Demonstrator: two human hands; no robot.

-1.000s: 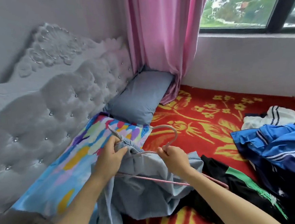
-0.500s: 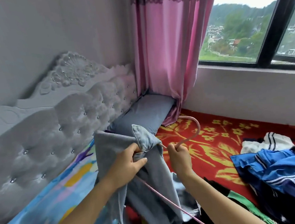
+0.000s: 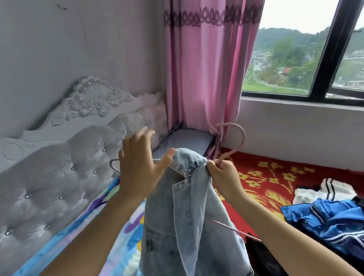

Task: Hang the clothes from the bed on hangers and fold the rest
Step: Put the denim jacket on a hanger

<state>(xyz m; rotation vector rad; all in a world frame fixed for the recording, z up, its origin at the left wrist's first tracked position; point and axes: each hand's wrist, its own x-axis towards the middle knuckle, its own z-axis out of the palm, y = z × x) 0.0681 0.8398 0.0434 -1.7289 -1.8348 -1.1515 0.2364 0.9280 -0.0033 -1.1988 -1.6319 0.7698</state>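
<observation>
Left hand [image 3: 139, 169] has released, fingers splayed; right hand [image 3: 222, 176] pinches the curved pink hanger [image 3: 240, 137] inside faded denim jacket [image 3: 191, 235].

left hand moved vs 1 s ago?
Yes. The left hand has risen and opened: it gripped the denim jacket over the colourful sheet, now it overlaps the headboard.

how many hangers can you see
1: the pink hanger, gripped at its neck by the right hand, inside the denim jacket. Others may be hidden under the clothes.
</observation>
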